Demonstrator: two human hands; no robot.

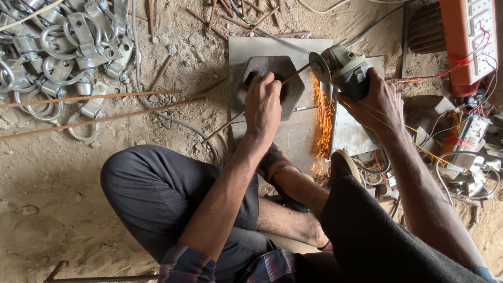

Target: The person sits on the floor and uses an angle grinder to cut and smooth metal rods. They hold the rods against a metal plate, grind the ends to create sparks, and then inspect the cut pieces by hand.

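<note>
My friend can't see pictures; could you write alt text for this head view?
A seated person's right hand runs an angle grinder against a thin rod, throwing sparks. The left hand presses the rod onto a block. Metal clamps lie heaped nearby.

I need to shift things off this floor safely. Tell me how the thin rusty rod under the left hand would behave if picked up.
The rod is long and very thin, so it would probably flex and whip at its free end. It looks round, so it may roll on the metal plate once the left hand lets go. Sparks fly where the grinder meets it; that end is likely hot.
</note>
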